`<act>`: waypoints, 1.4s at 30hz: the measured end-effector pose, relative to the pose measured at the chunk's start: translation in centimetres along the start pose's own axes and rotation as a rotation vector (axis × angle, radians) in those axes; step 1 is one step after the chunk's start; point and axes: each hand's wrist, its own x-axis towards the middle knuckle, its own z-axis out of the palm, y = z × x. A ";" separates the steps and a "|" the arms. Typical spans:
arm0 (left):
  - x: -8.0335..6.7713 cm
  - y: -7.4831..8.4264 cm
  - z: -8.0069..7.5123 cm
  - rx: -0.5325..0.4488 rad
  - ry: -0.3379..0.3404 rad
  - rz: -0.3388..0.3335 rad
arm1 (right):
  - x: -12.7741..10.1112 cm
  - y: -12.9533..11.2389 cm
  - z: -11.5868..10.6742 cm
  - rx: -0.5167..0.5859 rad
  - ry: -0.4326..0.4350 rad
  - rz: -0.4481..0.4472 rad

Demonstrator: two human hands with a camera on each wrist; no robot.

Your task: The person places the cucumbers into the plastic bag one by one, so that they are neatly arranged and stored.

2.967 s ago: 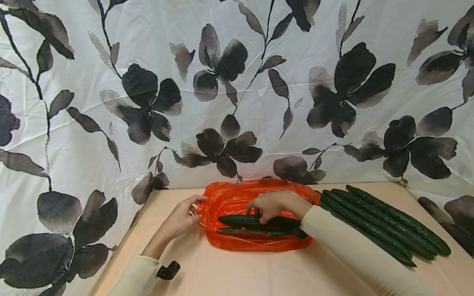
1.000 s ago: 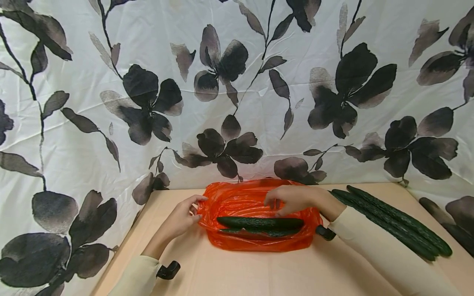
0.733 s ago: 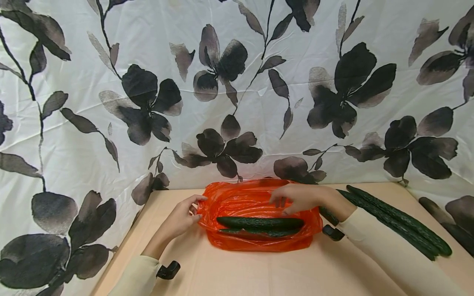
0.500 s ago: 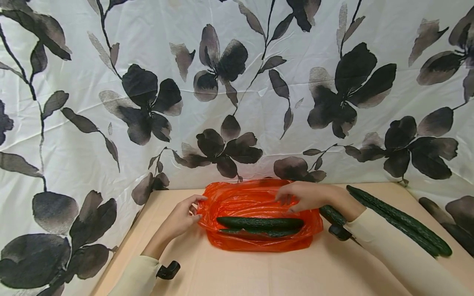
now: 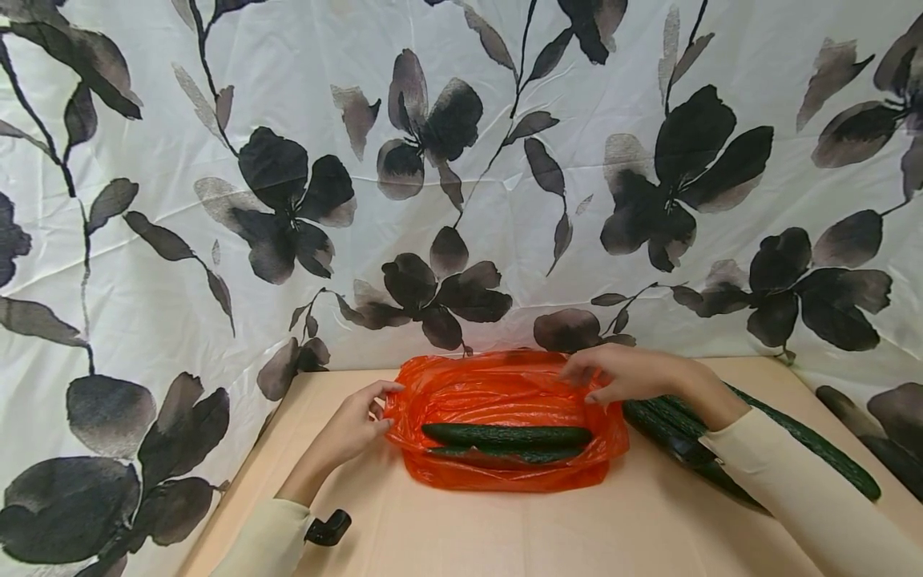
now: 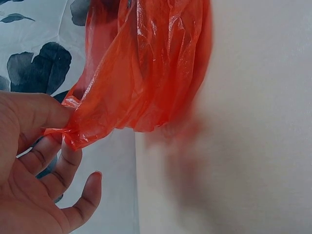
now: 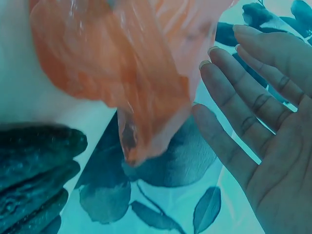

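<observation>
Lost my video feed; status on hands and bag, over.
Left hand pinches crinkly orange plastic bag rim. Right hand open, empty, over bag's right edge. Two dark green cucumbers inside. Nothing in the way.

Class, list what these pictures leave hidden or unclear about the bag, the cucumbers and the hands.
- Loose cucumbers, head view: their count, since the right sleeve covers part of the pile.
- Lower cucumber in the bag, head view: veiled by the orange plastic of the bag.
- Right hand, head view: whether it touches the bag's rim; in the right wrist view it is held open, apart from the plastic.
- Left hand, left wrist view: cut off by the frame edge.
</observation>
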 end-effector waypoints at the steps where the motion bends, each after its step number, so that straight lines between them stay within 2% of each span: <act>1: 0.0 0.0 0.0 -0.004 0.000 0.000 | -0.2 0.1 -0.1 0.001 0.004 0.002; 17: -0.2 0.1 0.0 -0.024 0.007 -0.016 | -3.1 2.1 -1.4 0.043 0.037 0.031; 24: -0.3 0.3 -0.1 -0.027 0.001 -0.011 | -4.8 3.1 -1.5 0.028 0.040 0.081; 30: -0.3 0.4 -0.2 -0.028 0.000 -0.016 | -6.2 4.3 -1.6 0.022 0.055 0.119; 35: -0.2 0.4 -0.2 -0.025 0.005 -0.006 | -7.3 5.5 -1.9 0.059 0.057 0.162; 42: -0.2 0.3 -0.2 -0.005 -0.004 -0.015 | -8.6 7.4 -2.2 0.090 0.082 0.157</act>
